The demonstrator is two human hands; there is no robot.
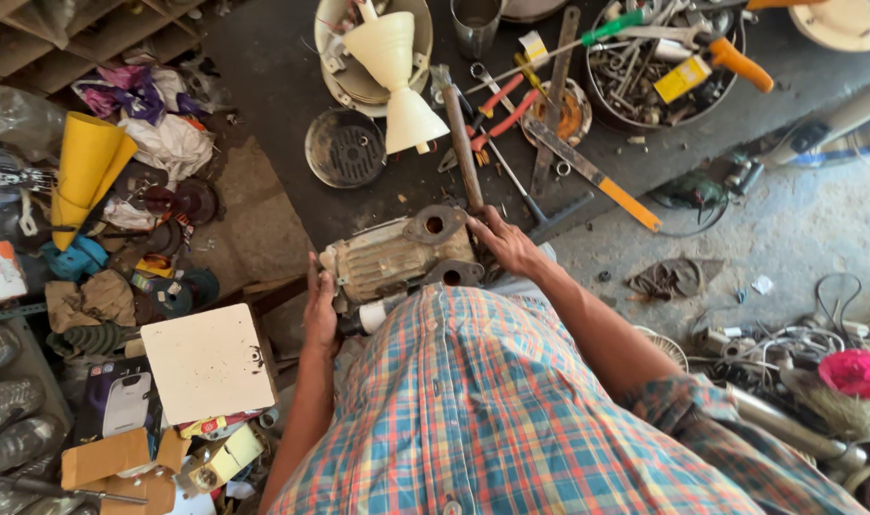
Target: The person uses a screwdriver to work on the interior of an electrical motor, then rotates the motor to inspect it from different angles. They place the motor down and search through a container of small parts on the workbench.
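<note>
Down at the centre of the frame, just above my plaid shirt, sits the electric motor (397, 256), a dusty ribbed housing lying on its side at the near edge of the dark counter (263, 86). My left hand (320, 310) lies flat against its left end, fingers pressed together along the casing, steadying it. My right hand (504, 240) is up at the motor's right end, fingers curled round the lower end of a long hammer handle (461, 148) that runs toward the top of the frame; how tight that hold is, I cannot tell.

To do this well, I judge the left palm has to pin the housing firmly so it cannot roll, and the handle should stay lined up with the flange it meets, not skewed.

Now the count. One motor. Two round holes show in its flange plates. One cream cone-shaped part (397, 81) stands in the upper middle, one round perforated disc (345, 148) to its left. One bowl of tools (664, 67) at upper right, one orange-ended level (597, 176) lying diagonally. One yellow funnel (87, 172) at left, one white square board (209, 362) at lower left.
</note>
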